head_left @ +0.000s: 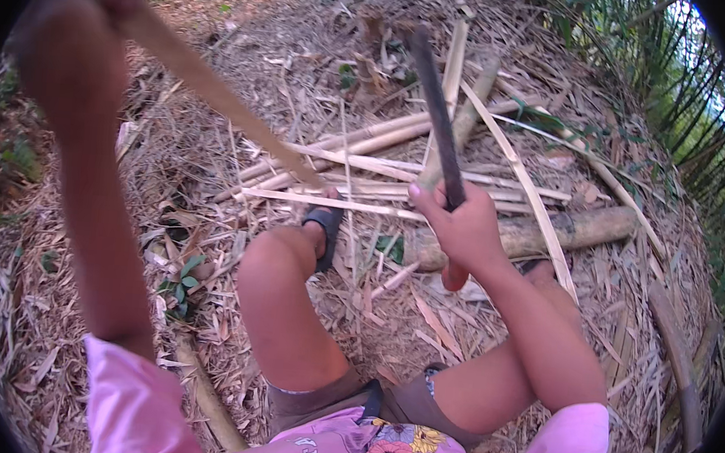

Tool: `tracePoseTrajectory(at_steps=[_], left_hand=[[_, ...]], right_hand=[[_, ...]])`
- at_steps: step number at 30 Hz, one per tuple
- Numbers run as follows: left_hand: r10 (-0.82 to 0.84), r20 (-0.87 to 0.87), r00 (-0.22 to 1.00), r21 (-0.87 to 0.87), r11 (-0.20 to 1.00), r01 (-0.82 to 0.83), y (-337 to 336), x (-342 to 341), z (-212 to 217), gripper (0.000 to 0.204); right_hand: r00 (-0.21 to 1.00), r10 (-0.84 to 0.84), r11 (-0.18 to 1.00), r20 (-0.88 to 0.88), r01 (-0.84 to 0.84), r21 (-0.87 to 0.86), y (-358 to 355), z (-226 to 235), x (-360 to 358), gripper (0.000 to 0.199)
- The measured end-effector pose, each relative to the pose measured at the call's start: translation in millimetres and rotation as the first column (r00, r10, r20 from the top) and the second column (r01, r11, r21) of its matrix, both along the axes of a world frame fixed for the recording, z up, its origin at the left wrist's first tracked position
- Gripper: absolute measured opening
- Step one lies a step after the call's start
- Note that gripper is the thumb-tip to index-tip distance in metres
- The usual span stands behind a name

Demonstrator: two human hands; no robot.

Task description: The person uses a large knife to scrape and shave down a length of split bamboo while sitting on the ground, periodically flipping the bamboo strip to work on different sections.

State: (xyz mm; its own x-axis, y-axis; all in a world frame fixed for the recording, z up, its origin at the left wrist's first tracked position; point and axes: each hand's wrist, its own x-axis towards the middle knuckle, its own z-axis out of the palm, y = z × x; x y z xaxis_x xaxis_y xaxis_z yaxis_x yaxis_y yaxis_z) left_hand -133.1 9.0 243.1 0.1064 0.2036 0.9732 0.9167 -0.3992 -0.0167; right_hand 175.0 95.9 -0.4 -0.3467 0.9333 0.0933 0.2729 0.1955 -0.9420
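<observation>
My left hand (73,59) is raised at the upper left, its fingers wrapped round the upper end of a long flat bamboo strip (219,100). From there the strip slants down toward my sandalled left foot; whether its lower end touches the foot I cannot tell. In front of my right knee, my right hand (465,222) is closed round the handle of a machete (437,105). The dark blade points up and away, and the orange-red butt of the handle shows below my fist. Blade and held strip are apart. The left fingers are partly blurred.
Several split bamboo strips (376,166) lie crosswise beyond my feet. A thick bamboo log (532,237) rests by my right foot, with a long pale strip (520,171) across it. Dry leaves and shavings (227,318) cover the ground. Green bamboo stems (688,99) stand at right.
</observation>
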Motion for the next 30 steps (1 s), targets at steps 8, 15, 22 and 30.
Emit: tracePoseTrajectory(at_steps=[8, 15, 22, 30], left_hand=[[-0.553, 0.805, 0.216, 0.357, 0.741, 0.569, 37.1, 91.9, -121.4, 0.024], [-0.436, 0.871, 0.229, 0.33, 0.862, 0.384, 5.4, 62.4, -193.8, 0.026], [-0.275, 0.928, 0.252, 0.215, 0.947, 0.24, -24.8, 61.4, -210.3, 0.029], [-0.239, 0.968, 0.082, 0.217, 0.953, 0.213, -37.5, 21.6, -226.8, 0.027]], right_hand=[[0.999, 0.045, 0.934, -0.027, -0.033, 0.355, -3.4, -30.6, -1.7, 0.047], [0.988, -0.155, 0.953, -0.013, 0.153, 0.263, -4.6, -71.8, -11.5, 0.016], [0.991, 0.013, 0.964, 0.132, -0.047, 0.262, 1.0, -78.4, -31.0, 0.025], [0.986, -0.039, 0.957, 0.163, -0.01, 0.289, 7.3, -84.1, -26.2, 0.028]])
